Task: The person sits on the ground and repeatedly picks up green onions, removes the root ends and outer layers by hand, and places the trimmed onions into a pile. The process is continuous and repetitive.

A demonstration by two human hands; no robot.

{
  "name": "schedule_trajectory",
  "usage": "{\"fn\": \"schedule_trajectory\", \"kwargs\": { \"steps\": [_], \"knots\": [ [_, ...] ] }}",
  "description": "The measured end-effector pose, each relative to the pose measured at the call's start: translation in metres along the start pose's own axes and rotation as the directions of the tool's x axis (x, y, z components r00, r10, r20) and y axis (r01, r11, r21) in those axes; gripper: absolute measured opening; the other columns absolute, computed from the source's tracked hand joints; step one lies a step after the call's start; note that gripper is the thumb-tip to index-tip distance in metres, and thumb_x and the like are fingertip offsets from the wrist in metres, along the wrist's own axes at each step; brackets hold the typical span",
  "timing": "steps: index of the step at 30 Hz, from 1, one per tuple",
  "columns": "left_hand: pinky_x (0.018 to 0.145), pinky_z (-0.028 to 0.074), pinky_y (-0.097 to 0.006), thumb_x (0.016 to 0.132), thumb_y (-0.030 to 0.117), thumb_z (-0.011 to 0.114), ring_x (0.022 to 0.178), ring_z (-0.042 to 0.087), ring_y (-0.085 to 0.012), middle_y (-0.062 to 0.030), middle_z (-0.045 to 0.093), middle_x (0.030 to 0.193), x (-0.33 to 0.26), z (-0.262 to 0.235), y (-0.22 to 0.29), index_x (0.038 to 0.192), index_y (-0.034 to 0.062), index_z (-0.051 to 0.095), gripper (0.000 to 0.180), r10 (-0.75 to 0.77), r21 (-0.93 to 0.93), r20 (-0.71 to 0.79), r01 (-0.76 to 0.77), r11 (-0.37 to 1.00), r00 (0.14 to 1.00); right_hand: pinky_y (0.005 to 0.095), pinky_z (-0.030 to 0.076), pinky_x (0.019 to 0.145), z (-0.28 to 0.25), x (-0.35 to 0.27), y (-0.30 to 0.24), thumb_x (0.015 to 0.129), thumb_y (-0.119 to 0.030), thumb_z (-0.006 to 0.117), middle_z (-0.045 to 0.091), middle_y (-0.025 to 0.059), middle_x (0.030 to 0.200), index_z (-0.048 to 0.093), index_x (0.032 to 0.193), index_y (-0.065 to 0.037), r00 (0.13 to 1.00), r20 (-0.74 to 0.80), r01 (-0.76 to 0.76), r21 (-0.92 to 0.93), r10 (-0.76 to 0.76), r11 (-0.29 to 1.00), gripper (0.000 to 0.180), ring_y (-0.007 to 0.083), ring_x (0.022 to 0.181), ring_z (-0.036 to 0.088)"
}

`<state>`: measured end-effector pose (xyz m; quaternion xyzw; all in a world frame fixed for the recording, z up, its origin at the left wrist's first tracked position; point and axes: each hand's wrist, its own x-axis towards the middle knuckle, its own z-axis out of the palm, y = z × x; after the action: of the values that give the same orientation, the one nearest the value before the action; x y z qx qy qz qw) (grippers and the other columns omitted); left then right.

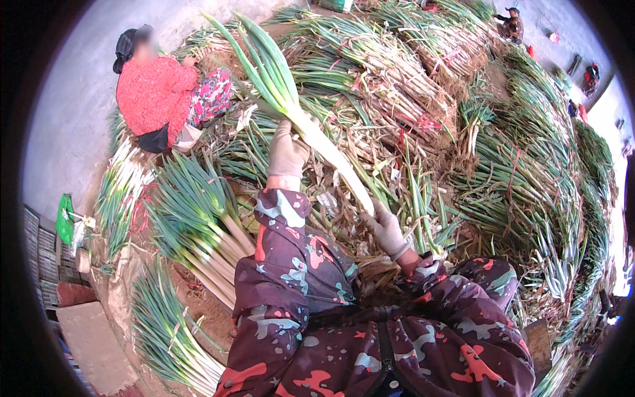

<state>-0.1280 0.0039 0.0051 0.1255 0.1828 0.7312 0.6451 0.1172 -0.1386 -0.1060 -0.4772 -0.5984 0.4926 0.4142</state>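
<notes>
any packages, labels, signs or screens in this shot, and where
No labels, signs or screens that I can make out.
green bag: far left edge, small, bright green, hanging or propped by the crates.
stacked crates: lower left rim, grey, ribbed, boxy.
Everything else is bundled green onions.

One long leek (311, 132), held slantwise above the heaped bundles: white stalk running down to the near right, green leaves fanning up toward the far left. Clean and pale along the shaft, gripped at both ends.
</notes>
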Motion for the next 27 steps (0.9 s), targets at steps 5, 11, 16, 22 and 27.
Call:
{"fn": "schedule_trajectory", "kwargs": {
  "steps": [5,11,16,22,27],
  "knots": [
    [0.064,0.056,-0.034,0.097,0.020,0.051,0.074,0.064,-0.0191,-0.0041,0.064,0.084,0.012,-0.017,-0.048,0.103,0.0026,0.060,0.021,-0.239,0.568,0.197,0.088,0.818,0.951,0.0249,0.046,0.062,-0.016,0.017,-0.050,0.086,-0.012,0.070,0.057,0.0049,0.081,0.055,0.125,-0.002,0.895,-0.222,0.314,-0.304,-0.387,0.900,0.042,0.0108,0.068,0.052],
    [0.074,0.053,-0.036,0.093,0.037,0.054,0.084,0.064,-0.0228,-0.0082,0.064,0.096,0.010,-0.042,-0.083,0.111,0.0044,0.057,0.038,-0.306,0.945,0.324,-0.294,0.142,0.895,0.0252,0.046,0.060,-0.013,0.044,-0.106,0.085,-0.012,0.070,0.058,0.0014,0.075,0.057,0.121,-0.002,0.926,-0.201,0.307,-0.094,-0.320,0.947,0.040,0.0086,0.065,0.052],
    [0.084,0.051,-0.040,0.090,0.052,0.055,0.092,0.063,-0.0257,-0.0113,0.063,0.106,0.015,-0.025,-0.029,0.119,0.0068,0.053,0.053,-0.011,0.905,0.229,-0.209,0.369,0.973,0.0291,0.048,0.062,-0.021,0.037,-0.098,0.083,-0.013,0.070,0.062,0.0094,0.079,0.059,0.118,-0.005,0.889,-0.271,0.301,-0.260,-0.368,0.918,0.038,0.0165,0.065,0.057],
    [0.084,0.051,-0.043,0.094,0.050,0.053,0.089,0.061,-0.0246,-0.0078,0.061,0.093,0.000,0.003,-0.020,0.109,0.0082,0.055,0.044,-0.144,0.070,0.188,0.133,0.989,0.972,0.0301,0.049,0.079,0.000,0.016,-0.045,0.091,-0.017,0.065,0.057,0.0136,0.116,0.050,0.125,0.000,0.941,-0.089,0.310,-0.161,-0.326,0.937,0.041,0.0193,0.092,0.060],
    [0.060,0.040,-0.028,0.094,0.049,0.054,0.064,0.046,-0.0121,0.0016,0.047,0.073,-0.001,0.000,-0.021,0.102,0.0065,0.056,0.044,-0.202,-0.113,0.155,0.220,0.969,0.967,0.0253,0.051,0.076,0.019,0.048,-0.088,0.101,-0.026,0.049,0.059,0.0086,0.115,0.037,0.140,-0.001,0.990,0.065,0.082,0.444,-0.123,0.892,0.048,0.0128,0.089,0.061]
  ]
}}
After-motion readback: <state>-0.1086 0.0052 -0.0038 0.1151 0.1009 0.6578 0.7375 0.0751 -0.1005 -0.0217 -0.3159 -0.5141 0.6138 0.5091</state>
